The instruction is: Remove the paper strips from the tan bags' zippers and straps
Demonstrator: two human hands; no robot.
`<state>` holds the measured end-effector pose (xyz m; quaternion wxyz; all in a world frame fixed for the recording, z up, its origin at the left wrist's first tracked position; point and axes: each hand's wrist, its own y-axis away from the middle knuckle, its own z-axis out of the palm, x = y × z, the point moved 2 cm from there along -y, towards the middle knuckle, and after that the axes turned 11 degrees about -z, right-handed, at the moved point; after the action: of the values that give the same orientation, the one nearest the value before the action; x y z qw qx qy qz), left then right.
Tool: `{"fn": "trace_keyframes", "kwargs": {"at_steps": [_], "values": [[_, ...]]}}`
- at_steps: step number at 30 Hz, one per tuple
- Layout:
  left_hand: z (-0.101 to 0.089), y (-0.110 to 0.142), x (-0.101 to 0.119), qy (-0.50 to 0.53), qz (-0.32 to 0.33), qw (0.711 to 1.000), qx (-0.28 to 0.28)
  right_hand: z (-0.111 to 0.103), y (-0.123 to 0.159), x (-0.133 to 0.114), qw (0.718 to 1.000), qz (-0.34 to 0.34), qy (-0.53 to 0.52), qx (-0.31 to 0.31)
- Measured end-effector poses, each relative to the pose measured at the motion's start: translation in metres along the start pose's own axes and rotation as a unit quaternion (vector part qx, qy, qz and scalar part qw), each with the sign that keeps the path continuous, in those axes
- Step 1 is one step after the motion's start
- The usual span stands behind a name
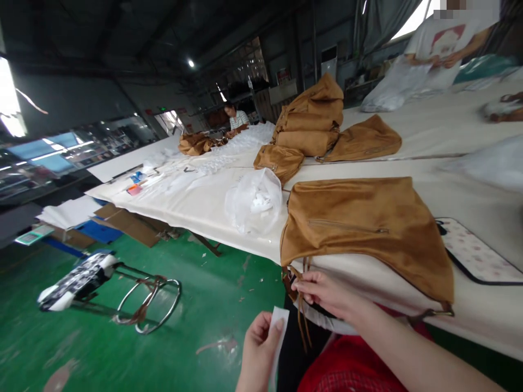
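A brown shoulder bag (pixel 363 209) with a zip across its face lies on the near table, its strap end and thin laces hanging over the front edge. My right hand (pixel 322 291) pinches at the bag's left strap end, by the dangling laces (pixel 304 324); the exact bit between its fingertips is partly hidden. Below and to the left, my left hand (pixel 261 343) holds a narrow white strip (pixel 280 321) between thumb and fingers, over the floor. A white wrap (pixel 327 322) covers part of the strap beneath my right forearm.
Beside the bag sits a clear plastic bag (pixel 255 201) with white pieces inside. More brown bags (pixel 306 125) are piled behind. A patterned board (pixel 482 250) lies at right. A stool (pixel 77 280) lies tipped on the green floor. Two people work at the tables.
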<state>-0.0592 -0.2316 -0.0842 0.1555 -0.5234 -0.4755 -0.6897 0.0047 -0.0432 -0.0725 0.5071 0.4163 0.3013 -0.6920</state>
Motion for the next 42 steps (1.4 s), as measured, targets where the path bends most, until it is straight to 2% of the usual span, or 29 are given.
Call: {"fn": "trace_keyframes", "kwargs": {"at_steps": [4, 6, 9, 12, 16, 20, 24, 36, 39, 42], "values": [[0.002, 0.007, 0.001, -0.158, 0.057, 0.986, 0.015, 0.001, 0.020, 0.005, 0.993, 0.002, -0.119, 0.002], [0.002, 0.011, 0.005, -0.246, 0.111, 0.962, 0.033, 0.002, 0.027, 0.008, 0.988, 0.012, -0.156, 0.006], [0.000, 0.020, 0.013, -0.362, 0.185, 0.911, 0.060, 0.002, 0.033, 0.012, 0.980, 0.014, -0.196, 0.037], [-0.005, 0.031, 0.017, -0.425, 0.225, 0.875, 0.054, 0.001, 0.035, 0.013, 0.978, -0.006, -0.194, 0.074], [-0.015, 0.044, 0.016, -0.464, 0.236, 0.854, 0.027, 0.002, 0.035, 0.013, 0.981, -0.048, -0.143, 0.126], [-0.024, 0.053, 0.011, -0.459, 0.229, 0.858, 0.015, 0.004, 0.032, 0.012, 0.981, -0.063, -0.098, 0.152], [-0.029, 0.054, 0.009, -0.440, 0.217, 0.871, 0.026, 0.004, 0.030, 0.015, 0.985, -0.059, -0.072, 0.143], [-0.026, 0.033, 0.008, -0.434, 0.187, 0.881, 0.035, 0.000, 0.024, 0.028, 0.990, -0.059, 0.005, 0.129], [-0.025, 0.025, 0.004, -0.435, 0.177, 0.883, 0.019, -0.004, 0.021, 0.030, 0.990, -0.056, 0.004, 0.131], [-0.023, 0.020, 0.000, -0.441, 0.166, 0.882, -0.024, -0.009, 0.016, 0.030, 0.990, -0.048, -0.002, 0.132]]}}
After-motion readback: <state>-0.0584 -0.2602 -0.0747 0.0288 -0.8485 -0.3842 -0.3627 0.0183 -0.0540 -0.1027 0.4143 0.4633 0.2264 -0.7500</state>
